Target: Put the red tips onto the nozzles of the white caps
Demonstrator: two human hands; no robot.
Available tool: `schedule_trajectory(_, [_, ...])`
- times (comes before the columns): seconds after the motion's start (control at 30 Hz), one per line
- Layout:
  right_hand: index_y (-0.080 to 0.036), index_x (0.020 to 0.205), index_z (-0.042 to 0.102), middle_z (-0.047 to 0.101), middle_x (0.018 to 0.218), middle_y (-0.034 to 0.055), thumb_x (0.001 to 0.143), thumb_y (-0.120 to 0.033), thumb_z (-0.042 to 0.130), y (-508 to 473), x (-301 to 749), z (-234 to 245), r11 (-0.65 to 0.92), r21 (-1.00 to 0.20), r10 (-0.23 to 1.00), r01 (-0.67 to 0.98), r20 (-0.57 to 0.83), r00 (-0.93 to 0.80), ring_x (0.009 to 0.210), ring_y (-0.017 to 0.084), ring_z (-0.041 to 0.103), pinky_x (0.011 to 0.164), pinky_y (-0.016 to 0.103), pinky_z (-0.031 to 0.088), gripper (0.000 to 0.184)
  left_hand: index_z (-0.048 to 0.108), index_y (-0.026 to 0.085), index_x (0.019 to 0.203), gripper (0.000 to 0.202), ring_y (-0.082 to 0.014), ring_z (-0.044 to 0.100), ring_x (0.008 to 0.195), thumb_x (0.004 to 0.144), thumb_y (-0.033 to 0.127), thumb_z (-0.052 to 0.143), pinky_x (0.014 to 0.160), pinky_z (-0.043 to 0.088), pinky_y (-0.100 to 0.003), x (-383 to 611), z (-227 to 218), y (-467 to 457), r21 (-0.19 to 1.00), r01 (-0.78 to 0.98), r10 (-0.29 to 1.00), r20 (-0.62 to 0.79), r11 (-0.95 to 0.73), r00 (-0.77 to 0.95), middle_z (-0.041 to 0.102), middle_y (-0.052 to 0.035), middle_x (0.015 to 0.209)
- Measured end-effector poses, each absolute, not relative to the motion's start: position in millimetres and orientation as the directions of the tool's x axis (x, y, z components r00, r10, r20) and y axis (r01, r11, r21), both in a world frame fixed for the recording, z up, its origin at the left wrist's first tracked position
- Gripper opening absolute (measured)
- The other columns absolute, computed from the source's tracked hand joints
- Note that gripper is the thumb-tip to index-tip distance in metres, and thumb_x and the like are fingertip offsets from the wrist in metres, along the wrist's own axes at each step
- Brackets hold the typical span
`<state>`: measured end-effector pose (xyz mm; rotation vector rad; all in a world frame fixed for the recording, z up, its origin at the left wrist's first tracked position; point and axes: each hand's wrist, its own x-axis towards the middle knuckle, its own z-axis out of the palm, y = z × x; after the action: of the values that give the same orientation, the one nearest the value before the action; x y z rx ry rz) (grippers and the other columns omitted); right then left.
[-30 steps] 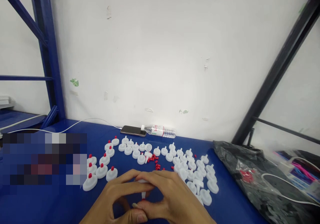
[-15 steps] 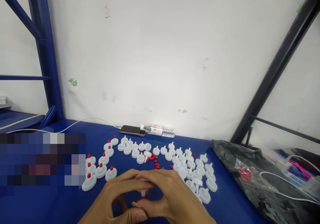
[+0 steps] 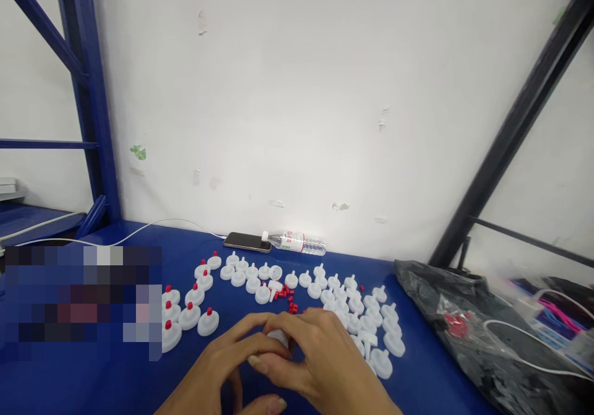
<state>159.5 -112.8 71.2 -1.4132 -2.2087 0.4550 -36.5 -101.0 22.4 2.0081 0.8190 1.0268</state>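
Observation:
Between my hands, low in the middle, is a white nozzle cap (image 3: 279, 337), mostly hidden by fingers. My left hand (image 3: 227, 356) curls its fingers against the cap's far side, its thumb drawn away below. My right hand (image 3: 318, 350) wraps over the cap from the right, fingers closed around it. Whether a red tip is on this cap's spout cannot be seen. Just beyond the hands lie small red tips (image 3: 292, 308). To the left stand several white caps with red tips on their spouts (image 3: 190, 316). Bare-spouted white caps (image 3: 381, 363) crowd the right side.
More bare-spouted caps (image 3: 238, 278) stand at the back of the blue table (image 3: 125, 375). Against the wall lie a phone (image 3: 247, 242) with a white cable and a clear bottle (image 3: 297, 242). A black plastic bag (image 3: 431, 316) covers the right edge, with a packet of red pieces (image 3: 457, 325) on it.
My left thumb has moved down, away from the right thumb. The held cap has turned; its spout and red tip, visible before, are now hidden. The view has shifted slightly.

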Motion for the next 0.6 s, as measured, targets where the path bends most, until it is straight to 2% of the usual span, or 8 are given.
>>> schedule_trajectory(0.07, [-0.031,0.094,0.077,0.074,0.076,-0.0057,0.094,-0.047,0.070,-113.0,158.6,70.7,0.408,-0.452,0.913,0.793,0.206,-0.352,0.072,0.016,0.065,0.069,0.025,0.037,0.018,0.074,0.041,0.115,0.025,-0.0173,0.075,0.087,0.091,0.036,0.069,0.057,0.061,-0.017,-34.7,21.3,-98.2,0.800,0.231,0.779,0.400,-0.554,0.482,0.068,0.0000,0.136])
schedule_trajectory(0.13, [-0.027,0.087,0.075,0.074,0.073,-0.0041,0.098,-0.048,0.063,-113.6,157.7,69.6,0.395,-0.396,0.918,0.829,0.193,-0.346,0.068,0.016,0.065,0.068,0.027,0.036,0.027,0.074,0.039,0.114,0.022,-0.0136,0.072,0.080,0.099,0.033,0.059,0.060,0.060,-0.017,-34.1,18.6,-95.9,0.778,0.253,0.784,0.437,-0.576,0.440,0.068,-0.0013,0.134])
schedule_trajectory(0.27, [-0.025,0.085,0.074,0.076,0.074,-0.0021,0.106,-0.048,0.049,-114.5,157.0,67.3,0.400,-0.339,0.915,0.851,0.202,-0.350,0.070,0.018,0.069,0.071,0.029,0.036,0.040,0.073,0.031,0.101,0.021,-0.0097,0.065,0.067,0.102,0.037,0.053,0.057,0.056,-0.016,-33.6,16.3,-95.4,0.766,0.270,0.796,0.471,-0.583,0.380,0.069,-0.0018,0.113])
schedule_trajectory(0.4, [-0.027,0.089,0.074,0.078,0.078,-0.0031,0.107,-0.051,0.047,-112.7,157.7,67.4,0.403,-0.342,0.913,0.849,0.209,-0.350,0.073,0.018,0.071,0.072,0.029,0.037,0.041,0.068,0.026,0.087,0.027,-0.0108,0.063,0.069,0.103,0.042,0.052,0.054,0.053,-0.015,-31.2,20.8,-97.7,0.780,0.298,0.814,0.422,-0.551,0.400,0.062,-0.0008,0.097])
schedule_trajectory(0.53, [-0.029,0.097,0.076,0.079,0.083,-0.0040,0.107,-0.049,0.049,-111.1,162.0,69.3,0.400,-0.377,0.914,0.835,0.230,-0.334,0.077,0.019,0.072,0.073,0.028,0.039,0.035,0.065,0.026,0.091,0.024,-0.0111,0.063,0.066,0.104,0.039,0.049,0.051,0.050,-0.016,-29.6,20.3,-96.6,0.750,0.350,0.810,0.410,-0.561,0.418,0.061,-0.0001,0.092])
schedule_trajectory(0.6, [-0.030,0.101,0.075,0.078,0.085,-0.0048,0.106,-0.046,0.052,-110.4,167.9,70.0,0.391,-0.411,0.916,0.823,0.264,-0.303,0.080,0.018,0.072,0.075,0.027,0.041,0.028,0.063,0.027,0.093,0.021,-0.0114,0.064,0.065,0.104,0.036,0.047,0.050,0.048,-0.017,-30.1,16.0,-94.6,0.700,0.423,0.810,0.416,-0.576,0.414,0.062,-0.0001,0.094])
